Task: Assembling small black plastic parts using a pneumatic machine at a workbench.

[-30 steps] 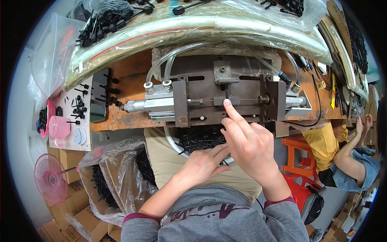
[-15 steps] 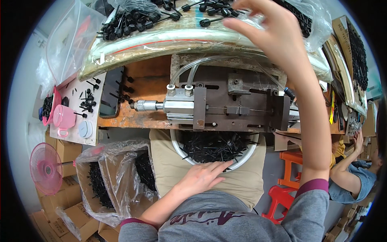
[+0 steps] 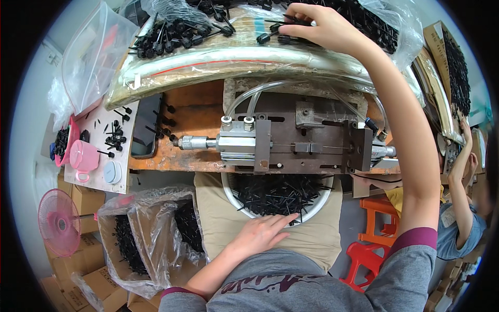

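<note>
My right hand [image 3: 332, 28] reaches far out over a plastic-covered ledge [image 3: 197, 65]. Its thumb and fingers are curled round a black stemmed part [image 3: 299, 21], with similar knobbed pieces close by. Low in front of me, my left hand [image 3: 262, 234] lies with fingers stretched out at the near rim of a white bowl [image 3: 227, 195] on my lap. Many thin black parts [image 3: 275, 192] fill this bowl. Between my hands stands a metal clamping fixture [image 3: 306, 135] with a silver cylinder [image 3: 236, 143] and clear air hoses [image 3: 260, 88].
More black knobbed parts [image 3: 171, 39] are heaped at the far left of the ledge. A phone [image 3: 145, 127], a pink cup [image 3: 84, 155] and loose parts sit left. A plastic-lined carton [image 3: 148, 229], a pink fan [image 3: 58, 221] and red stool [image 3: 364, 260] stand below. Another person [image 3: 457, 223] works at right.
My right hand has gone from open above the ledge down to the black parts, its fingers now curled round one. The left hand stays at the bowl. The whole view has shifted slightly.
</note>
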A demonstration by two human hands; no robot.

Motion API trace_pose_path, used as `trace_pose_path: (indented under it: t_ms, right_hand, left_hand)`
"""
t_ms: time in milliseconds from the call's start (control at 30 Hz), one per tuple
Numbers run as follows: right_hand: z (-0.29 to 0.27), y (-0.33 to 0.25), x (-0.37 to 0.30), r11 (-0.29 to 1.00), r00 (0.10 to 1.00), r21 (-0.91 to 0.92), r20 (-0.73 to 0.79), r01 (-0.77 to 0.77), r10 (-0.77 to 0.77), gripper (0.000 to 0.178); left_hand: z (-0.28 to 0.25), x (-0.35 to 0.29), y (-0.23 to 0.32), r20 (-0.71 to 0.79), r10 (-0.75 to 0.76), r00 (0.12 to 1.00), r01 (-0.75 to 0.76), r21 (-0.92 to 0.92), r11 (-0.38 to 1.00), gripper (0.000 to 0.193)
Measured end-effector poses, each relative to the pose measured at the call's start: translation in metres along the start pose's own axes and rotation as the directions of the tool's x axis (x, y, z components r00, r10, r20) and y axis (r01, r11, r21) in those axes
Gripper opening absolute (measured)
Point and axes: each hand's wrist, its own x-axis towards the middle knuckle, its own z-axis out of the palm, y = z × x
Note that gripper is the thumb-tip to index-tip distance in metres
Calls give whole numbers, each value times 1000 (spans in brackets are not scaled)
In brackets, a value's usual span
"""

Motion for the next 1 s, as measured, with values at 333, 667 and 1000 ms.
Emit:
trace_pose_path:
  t_ms: [333, 667, 1000]
  right_hand:
    - [-34, 7, -53, 995, 992, 93, -124, 42, -30, 45]
    - [-27, 56, -39, 885, 997, -460, 57, 68, -47, 34]
    - [-36, 17, -43, 912, 998, -406, -55, -63, 44, 23]
  left_hand:
    - [2, 0, -3, -9, 20, 1000, -20, 35, 999, 51]
    - [-6, 14, 9, 38, 3, 999, -5, 44, 999, 52]
    - [-8, 12, 13, -28, 62, 998, -61, 50, 997, 46]
